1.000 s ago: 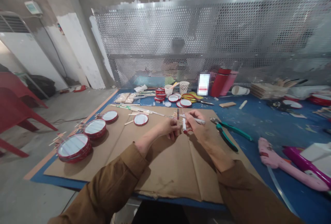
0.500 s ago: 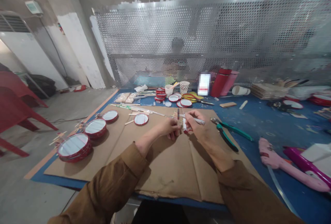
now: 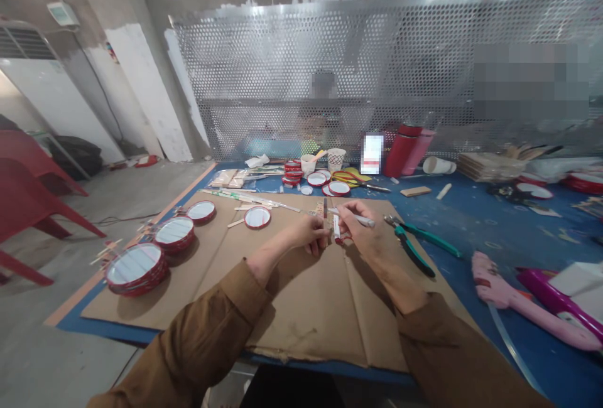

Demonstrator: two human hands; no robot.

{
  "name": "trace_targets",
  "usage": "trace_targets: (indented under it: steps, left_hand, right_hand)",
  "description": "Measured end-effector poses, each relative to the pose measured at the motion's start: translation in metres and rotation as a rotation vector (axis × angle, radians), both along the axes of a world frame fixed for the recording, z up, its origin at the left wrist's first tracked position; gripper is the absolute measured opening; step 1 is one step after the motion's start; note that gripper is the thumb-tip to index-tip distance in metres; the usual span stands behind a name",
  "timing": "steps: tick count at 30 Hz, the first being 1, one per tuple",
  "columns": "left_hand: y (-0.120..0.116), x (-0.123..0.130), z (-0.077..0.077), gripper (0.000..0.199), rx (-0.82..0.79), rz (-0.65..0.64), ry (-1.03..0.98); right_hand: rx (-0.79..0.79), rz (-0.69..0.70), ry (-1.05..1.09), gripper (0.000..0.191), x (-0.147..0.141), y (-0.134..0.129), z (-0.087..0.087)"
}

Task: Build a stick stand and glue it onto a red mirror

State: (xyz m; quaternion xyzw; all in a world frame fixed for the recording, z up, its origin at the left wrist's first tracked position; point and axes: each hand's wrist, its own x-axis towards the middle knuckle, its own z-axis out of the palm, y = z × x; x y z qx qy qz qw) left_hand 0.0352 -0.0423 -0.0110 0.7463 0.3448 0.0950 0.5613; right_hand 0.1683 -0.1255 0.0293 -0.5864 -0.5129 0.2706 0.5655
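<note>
Fingers of my right hand [image 3: 358, 223] are closed round a white pen [image 3: 355, 216], its tip pointing left. My left hand [image 3: 308, 232] has its fingers bent together beside a small patterned piece [image 3: 321, 208]; what they pinch is too small to make out. Between the hands a white marker-like stick [image 3: 336, 228] with a red end stands over the cardboard [image 3: 301, 307]. A round red-rimmed lid [image 3: 257, 217] lies to the left, near thin wooden sticks [image 3: 236, 223].
Red drum-like tins [image 3: 135, 268] line the cardboard's left side. Green-handled pliers [image 3: 414, 251] and a pink glue gun [image 3: 513, 298] lie right. Behind are paper cups [image 3: 336, 160], scissors [image 3: 362, 183], a lit phone [image 3: 372, 154], a red bottle [image 3: 402, 149] and a perforated metal screen [image 3: 282, 56].
</note>
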Motion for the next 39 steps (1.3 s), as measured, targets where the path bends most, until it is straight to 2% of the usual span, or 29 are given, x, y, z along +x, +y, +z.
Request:
trace_targets:
  steps: [9,17,26,32,39]
  left_hand:
    - [0.0,0.0,0.0,0.019,0.006,-0.001,0.024]
    - [0.0,0.0,-0.001,0.02,-0.002,0.006,0.028]
    - [0.0,0.0,0.0,0.021,-0.011,0.009,0.009]
    - [-0.003,0.0,0.004,0.025,-0.017,0.009,0.019]
    - [-0.004,0.0,0.007,0.018,-0.007,0.026,0.047]
  right_hand:
    - [-0.012,-0.006,-0.033,0.031,-0.001,-0.002,0.003]
    - [0.016,0.0,-0.021,0.033,0.001,0.002,-0.002]
    - [-0.012,-0.011,-0.079,0.03,0.0,-0.002,0.003]
    - [0.015,-0.019,-0.114,0.031,0.0,0.001,-0.002]
    - [0.016,0.013,-0.072,0.034,0.002,0.005,-0.009]
